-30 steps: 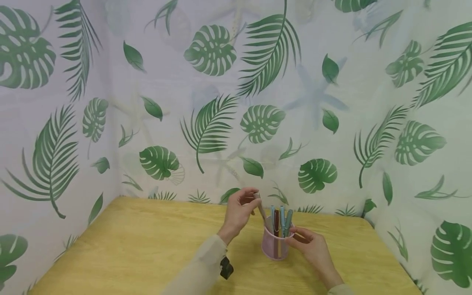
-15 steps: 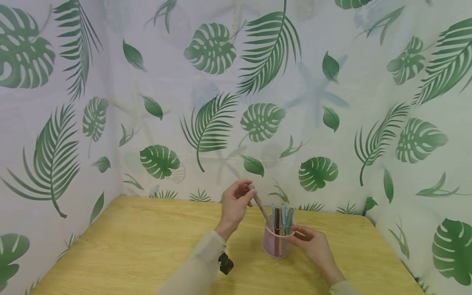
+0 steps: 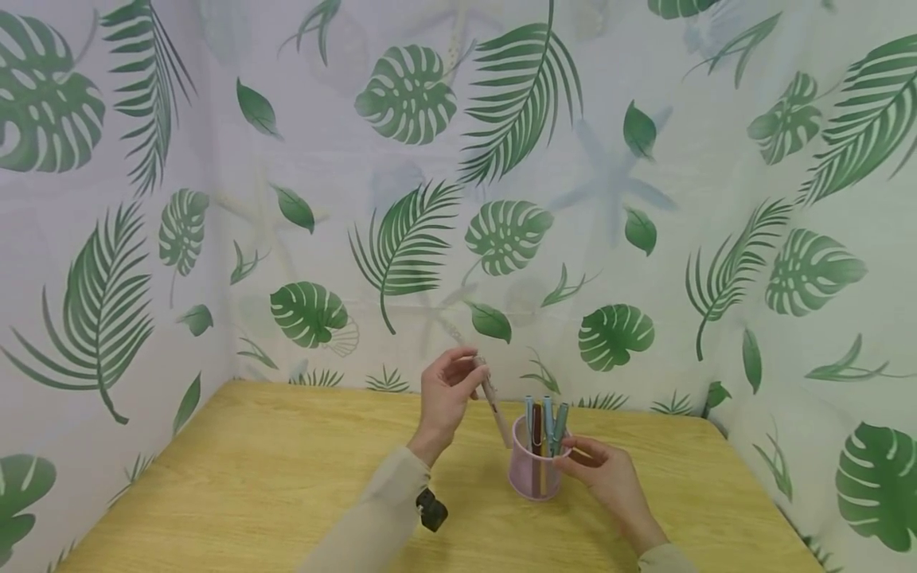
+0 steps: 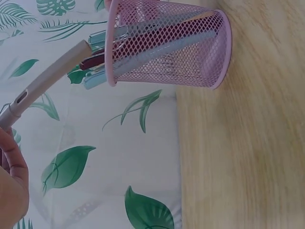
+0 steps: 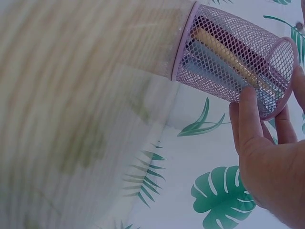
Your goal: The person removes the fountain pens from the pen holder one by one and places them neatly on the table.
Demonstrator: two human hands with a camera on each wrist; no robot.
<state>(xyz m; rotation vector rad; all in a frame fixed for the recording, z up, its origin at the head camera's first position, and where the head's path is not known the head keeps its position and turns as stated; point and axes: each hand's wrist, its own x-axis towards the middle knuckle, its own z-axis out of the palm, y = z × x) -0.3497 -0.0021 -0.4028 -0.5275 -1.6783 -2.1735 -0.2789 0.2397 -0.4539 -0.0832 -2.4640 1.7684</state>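
My left hand (image 3: 442,398) pinches a pale grey-pink pen (image 3: 494,406) by its upper end. The pen slants down to the right, its lower tip just outside the rim of a pink mesh pen holder (image 3: 525,477); in the left wrist view the pen (image 4: 52,71) is out of the holder. Several pens stand in the holder, among them a dark red pen (image 3: 537,424), light blue ones and a grey-teal pen (image 3: 561,422). My right hand (image 3: 605,477) grips the holder's rim from the right, thumb in front and fingers at the side and behind.
The holder stands on a yellow wood-grain table (image 3: 286,454). Leaf-printed sheets (image 3: 430,239) rise behind the table and along both sides. A small black device (image 3: 431,510) sits at my left wrist.
My left hand has moved up and to the left, drawing the grey-pink pen out of the holder. The right hand stays at the rim and the holder has hardly shifted.
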